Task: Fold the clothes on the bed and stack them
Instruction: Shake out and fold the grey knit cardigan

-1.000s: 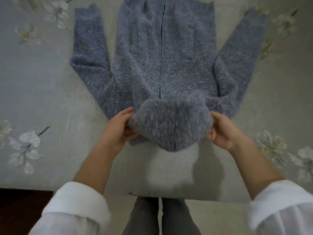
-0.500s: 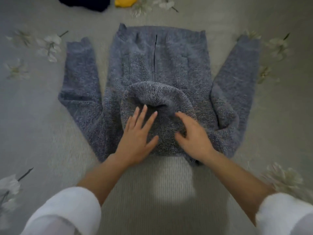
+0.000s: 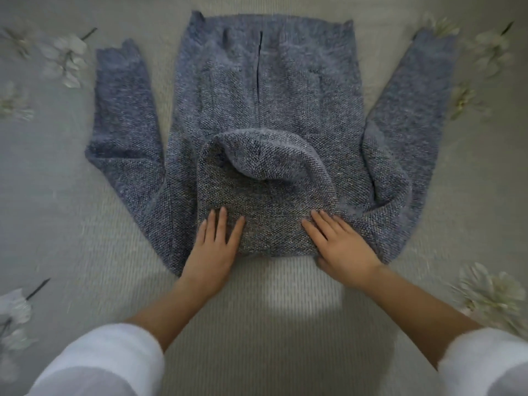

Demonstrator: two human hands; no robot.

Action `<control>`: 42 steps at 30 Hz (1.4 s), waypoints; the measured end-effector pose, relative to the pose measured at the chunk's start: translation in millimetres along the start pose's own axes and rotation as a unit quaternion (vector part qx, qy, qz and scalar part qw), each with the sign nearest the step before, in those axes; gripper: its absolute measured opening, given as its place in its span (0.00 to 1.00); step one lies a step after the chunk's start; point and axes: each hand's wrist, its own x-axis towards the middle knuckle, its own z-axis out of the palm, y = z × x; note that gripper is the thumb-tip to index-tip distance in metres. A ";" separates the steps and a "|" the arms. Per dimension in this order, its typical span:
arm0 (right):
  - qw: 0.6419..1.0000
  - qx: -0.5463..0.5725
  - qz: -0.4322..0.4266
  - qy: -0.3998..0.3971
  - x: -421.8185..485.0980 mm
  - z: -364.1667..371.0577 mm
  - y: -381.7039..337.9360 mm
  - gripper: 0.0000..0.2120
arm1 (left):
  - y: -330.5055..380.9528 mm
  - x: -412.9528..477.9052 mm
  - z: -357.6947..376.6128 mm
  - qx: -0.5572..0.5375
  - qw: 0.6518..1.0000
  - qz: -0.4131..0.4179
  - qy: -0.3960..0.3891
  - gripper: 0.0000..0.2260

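From my station I see the bed (image 3: 57,212) filling the whole view, its pale cover printed with white flowers (image 3: 67,60) along the left side. The first part of the grey-blue knit hoodie (image 3: 300,110) I come to is its left sleeve (image 3: 123,115), which lies flat on the bed, bent at the elbow, with its cuff pointing toward the far side. The hoodie itself is spread face up in the middle of the bed, with the hem away from the person and the neck end nearest them.

Next comes the left hand (image 3: 213,251), reaching out of a white cuff (image 3: 100,358). It lies flat, fingers straight and slightly spread, with the fingertips on the near left part of the hood (image 3: 265,195) and the heel of the palm at the garment's near edge. The hood is folded forward onto the chest (its opening gapes as a dark pocket at the middle). Beyond it the zip (image 3: 259,67) runs straight toward the hem.

The right hand (image 3: 341,247) is also flat, fingers straight and close together, pressing the hood's near right part. I cannot tell where its thumb sits. The two hands are apart, one on each side of the hood.

The right sleeve (image 3: 405,115) angles outward, bunched at the shoulder, and more printed flowers (image 3: 491,292) lie beyond it.
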 end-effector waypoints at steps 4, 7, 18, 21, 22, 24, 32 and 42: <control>0.995 0.092 0.026 0.032 5.1 -18.0 -5.5 0.31 | 5.7 23.3 -23.5 0.004 0.997 -0.034 -0.076 0.29; 0.993 0.106 0.036 0.028 -11.0 -37.7 0.9 0.27 | 11.5 16.3 -39.7 -0.003 0.995 0.021 -0.095 0.27; 0.938 0.278 0.022 -0.207 -66.9 -31.9 0.6 0.13 | 22.8 -53.3 -43.8 -0.274 0.918 0.158 -0.240 0.15; 0.906 0.398 0.146 0.014 -50.1 -43.0 18.9 0.03 | 6.6 -37.5 -44.4 -0.445 0.895 -0.037 0.007 0.07; 0.893 0.404 0.180 0.080 -41.7 -46.9 21.5 0.03 | 2.5 -28.7 -43.5 -0.467 0.874 -0.096 0.092 0.09; 0.855 0.452 0.231 0.107 -21.5 -53.9 21.1 0.12 | -3.9 -6.9 -44.6 -0.474 0.854 -0.165 0.141 0.20; 0.849 0.389 0.269 0.236 40.4 -58.5 18.4 0.04 | -11.0 58.5 -62.7 -0.363 0.897 -0.223 0.120 0.07; 0.744 0.548 0.270 0.272 36.4 -56.3 76.2 0.12 | 39.2 71.0 -49.6 -0.171 0.969 -0.158 -0.078 0.20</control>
